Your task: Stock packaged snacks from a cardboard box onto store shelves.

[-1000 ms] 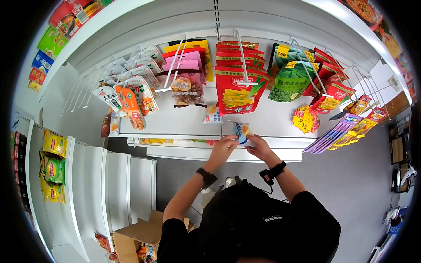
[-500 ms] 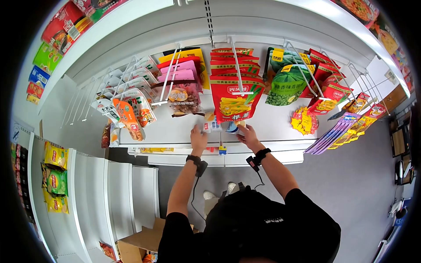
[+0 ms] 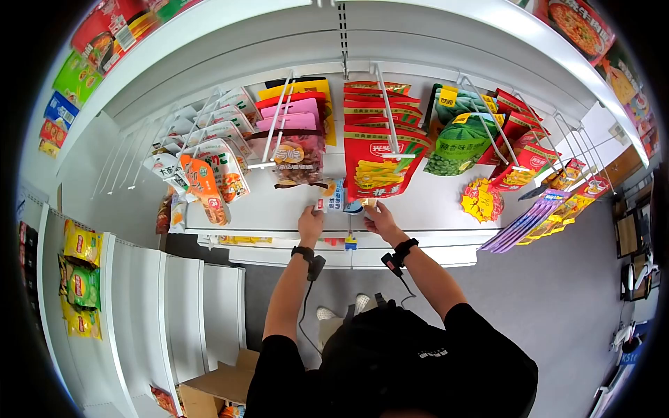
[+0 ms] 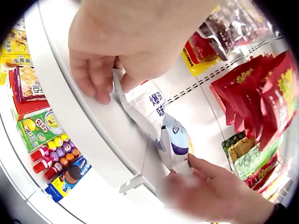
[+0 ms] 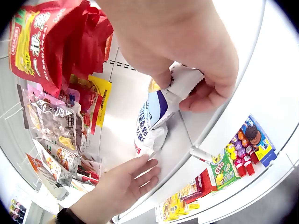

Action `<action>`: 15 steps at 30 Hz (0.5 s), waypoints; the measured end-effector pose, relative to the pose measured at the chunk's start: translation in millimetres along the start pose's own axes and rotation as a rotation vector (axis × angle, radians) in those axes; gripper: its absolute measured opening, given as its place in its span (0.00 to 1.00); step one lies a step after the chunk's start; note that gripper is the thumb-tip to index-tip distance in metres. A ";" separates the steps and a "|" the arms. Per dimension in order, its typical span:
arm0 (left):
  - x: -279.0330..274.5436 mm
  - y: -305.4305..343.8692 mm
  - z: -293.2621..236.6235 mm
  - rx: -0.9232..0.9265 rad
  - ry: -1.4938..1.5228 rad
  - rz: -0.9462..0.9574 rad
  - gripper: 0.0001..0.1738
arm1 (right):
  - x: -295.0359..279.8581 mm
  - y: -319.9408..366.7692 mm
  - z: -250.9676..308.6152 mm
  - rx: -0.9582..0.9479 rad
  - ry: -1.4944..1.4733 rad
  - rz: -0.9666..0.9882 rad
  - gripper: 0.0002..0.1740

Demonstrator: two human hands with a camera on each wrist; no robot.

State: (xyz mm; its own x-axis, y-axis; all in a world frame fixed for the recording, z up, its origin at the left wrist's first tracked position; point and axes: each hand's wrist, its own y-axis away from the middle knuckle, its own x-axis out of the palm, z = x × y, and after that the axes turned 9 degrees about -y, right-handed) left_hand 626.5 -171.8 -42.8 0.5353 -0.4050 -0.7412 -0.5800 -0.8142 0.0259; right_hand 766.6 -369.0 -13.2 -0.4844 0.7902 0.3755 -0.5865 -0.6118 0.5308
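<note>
Two small snack packets lie end to end at the front of the white shelf (image 3: 418, 212). One is a white packet (image 4: 145, 105) with blue lettering. The other is a blue-and-white packet (image 5: 161, 103), overlapping it where they meet. My left hand (image 3: 311, 224) pinches the crimped outer end of the white packet between thumb and fingers. At the opposite side, my right hand (image 3: 380, 221) grips the outer end of the blue-and-white packet. Just behind hang red snack bags (image 3: 380, 164), their lowest edge close over the packets.
Brown-and-pink bags (image 3: 300, 157) hang to the left and green bags (image 3: 456, 143) to the right on wire hooks. A yellow starburst tag (image 3: 481, 200) sits at the shelf's right. Below the shelf edge are boxed snacks (image 5: 224, 172). A cardboard box (image 3: 219, 383) stands low left.
The blue-and-white packet, held before the shelf edge in both hands, has come down onto the shelf beside the white one. My left hand has moved left to the white packet.
</note>
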 end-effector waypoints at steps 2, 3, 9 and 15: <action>-4.8 -4.3 6.2 -0.056 0.041 0.028 0.23 | 6.4 -5.9 -3.6 0.007 -0.001 0.034 0.34; -8.8 -5.6 7.9 -0.069 0.101 0.032 0.25 | 12.0 -8.0 -5.5 0.014 0.002 0.024 0.33; -33.6 -11.3 16.6 -0.137 0.463 0.172 0.40 | 45.7 -13.8 -12.7 0.034 -0.064 0.039 0.37; -58.7 -2.6 38.8 -0.151 0.588 0.261 0.40 | 49.2 -9.1 -22.1 0.020 -0.109 -0.023 0.38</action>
State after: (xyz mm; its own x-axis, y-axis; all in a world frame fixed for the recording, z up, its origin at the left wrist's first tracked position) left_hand 572.8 -129.8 -25.4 0.6597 -0.7220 -0.2086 -0.6668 -0.6904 0.2807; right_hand 733.7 -325.3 -16.3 -0.3969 0.8038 0.4432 -0.5827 -0.5937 0.5549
